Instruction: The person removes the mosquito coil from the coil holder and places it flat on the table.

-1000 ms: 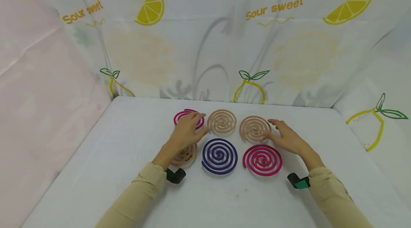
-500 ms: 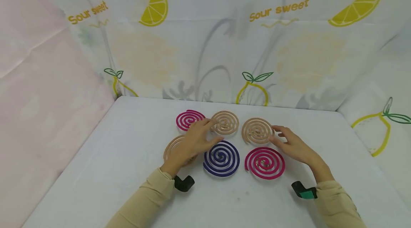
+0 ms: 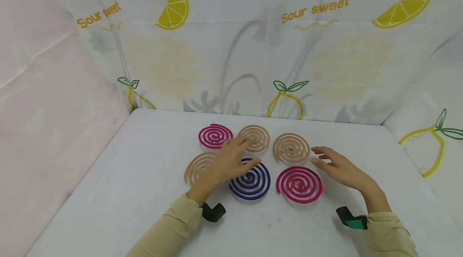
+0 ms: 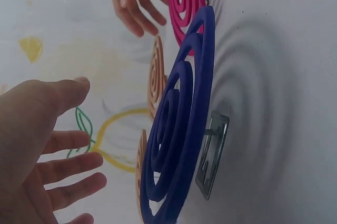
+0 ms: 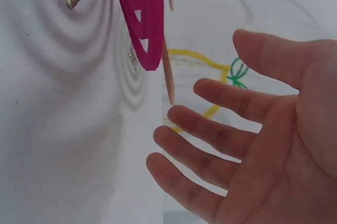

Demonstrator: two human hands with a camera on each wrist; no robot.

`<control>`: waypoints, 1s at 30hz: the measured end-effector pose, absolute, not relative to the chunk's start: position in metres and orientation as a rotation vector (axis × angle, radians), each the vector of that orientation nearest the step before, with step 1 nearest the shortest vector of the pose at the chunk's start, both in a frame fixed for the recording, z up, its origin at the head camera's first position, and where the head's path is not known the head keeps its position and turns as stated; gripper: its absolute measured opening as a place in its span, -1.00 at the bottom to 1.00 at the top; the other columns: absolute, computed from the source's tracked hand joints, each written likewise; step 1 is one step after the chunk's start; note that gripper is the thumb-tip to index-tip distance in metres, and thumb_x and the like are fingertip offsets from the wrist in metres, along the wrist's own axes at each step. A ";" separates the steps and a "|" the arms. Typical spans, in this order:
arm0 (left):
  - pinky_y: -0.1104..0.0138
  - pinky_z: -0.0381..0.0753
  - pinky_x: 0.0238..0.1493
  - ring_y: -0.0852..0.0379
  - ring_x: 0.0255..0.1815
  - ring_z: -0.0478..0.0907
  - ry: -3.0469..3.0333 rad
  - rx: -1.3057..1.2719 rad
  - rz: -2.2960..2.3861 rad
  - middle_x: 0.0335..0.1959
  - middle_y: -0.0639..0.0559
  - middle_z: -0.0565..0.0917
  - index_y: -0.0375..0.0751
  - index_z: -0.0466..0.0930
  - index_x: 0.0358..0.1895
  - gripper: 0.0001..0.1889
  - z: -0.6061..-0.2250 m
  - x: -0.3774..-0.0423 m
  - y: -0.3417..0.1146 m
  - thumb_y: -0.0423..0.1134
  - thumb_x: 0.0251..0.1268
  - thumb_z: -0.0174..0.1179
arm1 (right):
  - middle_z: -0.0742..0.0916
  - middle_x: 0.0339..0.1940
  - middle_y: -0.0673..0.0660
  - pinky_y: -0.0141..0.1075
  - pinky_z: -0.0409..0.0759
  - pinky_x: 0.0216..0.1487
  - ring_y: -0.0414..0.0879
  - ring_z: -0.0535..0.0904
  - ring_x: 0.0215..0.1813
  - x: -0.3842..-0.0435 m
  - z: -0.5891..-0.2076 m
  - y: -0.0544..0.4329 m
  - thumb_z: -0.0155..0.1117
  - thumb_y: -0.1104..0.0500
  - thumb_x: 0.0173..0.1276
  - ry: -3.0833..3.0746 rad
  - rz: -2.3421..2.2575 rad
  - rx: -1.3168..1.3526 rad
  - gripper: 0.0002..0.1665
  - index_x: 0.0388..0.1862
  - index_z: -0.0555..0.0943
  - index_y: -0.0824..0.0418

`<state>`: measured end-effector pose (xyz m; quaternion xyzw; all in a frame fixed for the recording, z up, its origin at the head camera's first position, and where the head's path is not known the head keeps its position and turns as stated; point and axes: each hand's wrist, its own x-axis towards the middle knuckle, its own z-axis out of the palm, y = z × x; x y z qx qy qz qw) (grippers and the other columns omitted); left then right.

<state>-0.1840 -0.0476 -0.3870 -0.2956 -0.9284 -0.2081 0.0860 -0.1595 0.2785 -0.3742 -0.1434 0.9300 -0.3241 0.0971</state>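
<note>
My left hand (image 3: 231,162) hovers with loosely extended fingers above the blue mosquito coil (image 3: 249,176), overlapping it in the head view. In the left wrist view, a gap shows between this hand and the coil, which sits raised on a small metal stand (image 4: 215,155). My right hand (image 3: 338,170), fingers relaxed and holding nothing, is off to the right of the pink coil (image 3: 299,184) and the back-right tan coil (image 3: 291,147). Another tan coil (image 3: 253,130) lies partly behind my left fingertips. A front-left tan coil (image 3: 197,164) is partly hidden by my left hand.
A second pink coil (image 3: 215,136) stands at the back left of the group. All rest on a white-covered table (image 3: 126,192). Behind rises a lemon-printed cloth backdrop (image 3: 224,56), with a pinkish cloth side (image 3: 43,88) on the left. Dark wrist-worn pieces (image 3: 213,212) hang below the sleeves.
My left hand has moved right and toward me, from over the back-left pink coil to over the blue one. My right hand has drawn away rightward from the back-right tan coil.
</note>
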 end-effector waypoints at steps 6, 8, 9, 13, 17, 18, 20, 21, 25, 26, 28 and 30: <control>-0.11 0.21 0.34 -0.06 0.36 0.33 -2.790 -0.957 -0.601 0.27 -0.09 0.46 -0.13 0.40 0.28 -0.37 -0.384 -0.179 -0.037 0.19 0.27 0.08 | 0.46 0.32 0.23 0.17 0.44 0.14 0.22 0.41 0.27 -0.154 -0.371 0.283 0.03 -0.07 0.44 2.676 -0.948 -0.515 -0.39 0.36 0.29 0.19; -0.08 0.20 0.36 -0.03 0.37 0.32 -2.805 -1.004 -0.584 0.29 -0.07 0.45 -0.11 0.39 0.30 -0.38 -0.385 -0.178 -0.033 0.18 0.29 0.07 | 0.47 0.31 0.24 0.19 0.44 0.13 0.22 0.43 0.25 -0.152 -0.371 0.284 0.06 -0.06 0.43 2.652 -0.940 -0.541 -0.38 0.36 0.28 0.18; -0.07 0.20 0.37 -0.02 0.37 0.31 -2.813 -1.036 -0.578 0.28 -0.04 0.46 -0.08 0.39 0.30 -0.40 -0.385 -0.177 -0.031 0.17 0.30 0.06 | 0.48 0.29 0.24 0.20 0.44 0.11 0.22 0.43 0.24 -0.150 -0.371 0.284 0.08 -0.06 0.41 2.642 -0.934 -0.551 -0.37 0.36 0.29 0.18; 0.01 0.25 0.35 0.11 0.33 0.37 -2.799 -1.183 -0.546 0.22 0.08 0.52 -0.03 0.43 0.28 -0.49 -0.387 -0.174 -0.022 0.11 0.34 0.05 | 0.51 0.24 0.26 0.23 0.46 0.08 0.23 0.45 0.22 -0.146 -0.369 0.288 0.18 -0.06 0.34 2.610 -0.929 -0.592 -0.30 0.37 0.28 0.18; 0.08 0.29 0.33 0.21 0.26 0.42 -2.780 -1.256 -0.508 0.13 0.16 0.58 0.01 0.46 0.25 -0.52 -0.390 -0.171 -0.016 0.10 0.35 0.05 | 0.50 0.24 0.28 0.17 0.49 0.09 0.22 0.46 0.21 -0.144 -0.367 0.289 0.25 -0.05 0.29 2.567 -0.922 -0.612 -0.22 0.39 0.25 0.21; 0.09 0.29 0.32 0.23 0.25 0.43 -2.780 -1.262 -0.494 0.12 0.18 0.58 0.02 0.46 0.25 -0.53 -0.390 -0.171 -0.014 0.10 0.35 0.05 | 0.50 0.24 0.27 0.14 0.51 0.09 0.21 0.46 0.21 -0.144 -0.366 0.289 0.26 -0.05 0.28 2.554 -0.918 -0.613 -0.20 0.39 0.24 0.22; 0.10 0.29 0.33 0.23 0.24 0.44 -2.784 -1.270 -0.483 0.11 0.17 0.59 0.03 0.47 0.24 -0.54 -0.390 -0.170 -0.012 0.09 0.34 0.06 | 0.48 0.25 0.27 0.05 0.53 0.10 0.19 0.47 0.21 -0.144 -0.365 0.287 0.27 -0.06 0.26 2.524 -0.908 -0.607 -0.16 0.41 0.22 0.23; 0.10 0.29 0.33 0.24 0.23 0.45 -2.784 -1.274 -0.475 0.11 0.17 0.59 0.03 0.47 0.23 -0.54 -0.390 -0.169 -0.010 0.09 0.33 0.07 | 0.48 0.25 0.26 0.00 0.54 0.10 0.18 0.47 0.21 -0.144 -0.365 0.287 0.28 -0.07 0.25 2.511 -0.903 -0.605 -0.15 0.41 0.21 0.24; 0.07 0.31 0.33 0.24 0.21 0.47 -2.788 -1.297 -0.442 0.11 0.16 0.60 0.06 0.48 0.22 -0.55 -0.389 -0.168 -0.004 0.10 0.33 0.07 | 0.49 0.24 0.24 -0.19 0.56 0.08 0.16 0.48 0.20 -0.144 -0.365 0.286 0.31 -0.07 0.22 2.475 -0.902 -0.618 -0.10 0.42 0.18 0.25; 0.06 0.31 0.33 0.24 0.21 0.47 -2.786 -1.303 -0.429 0.12 0.16 0.60 0.06 0.48 0.22 -0.55 -0.389 -0.167 -0.003 0.11 0.33 0.06 | 0.49 0.23 0.24 -0.21 0.56 0.07 0.17 0.47 0.20 -0.144 -0.365 0.286 0.31 -0.06 0.22 2.468 -0.903 -0.621 -0.09 0.42 0.18 0.25; 0.07 0.32 0.32 0.26 0.20 0.48 -2.781 -1.315 -0.406 0.13 0.18 0.59 0.06 0.48 0.21 -0.55 -0.389 -0.168 0.001 0.13 0.34 0.04 | 0.49 0.23 0.24 -0.23 0.55 0.06 0.18 0.47 0.20 -0.144 -0.365 0.286 0.32 -0.06 0.20 2.451 -0.906 -0.629 -0.07 0.43 0.16 0.25; 0.09 0.32 0.32 0.27 0.21 0.48 -2.785 -1.325 -0.392 0.14 0.19 0.59 0.06 0.48 0.21 -0.54 -0.390 -0.168 0.004 0.14 0.34 0.04 | 0.49 0.22 0.24 -0.18 0.55 0.06 0.19 0.46 0.20 -0.145 -0.366 0.286 0.34 -0.06 0.19 2.436 -0.906 -0.637 -0.05 0.44 0.14 0.25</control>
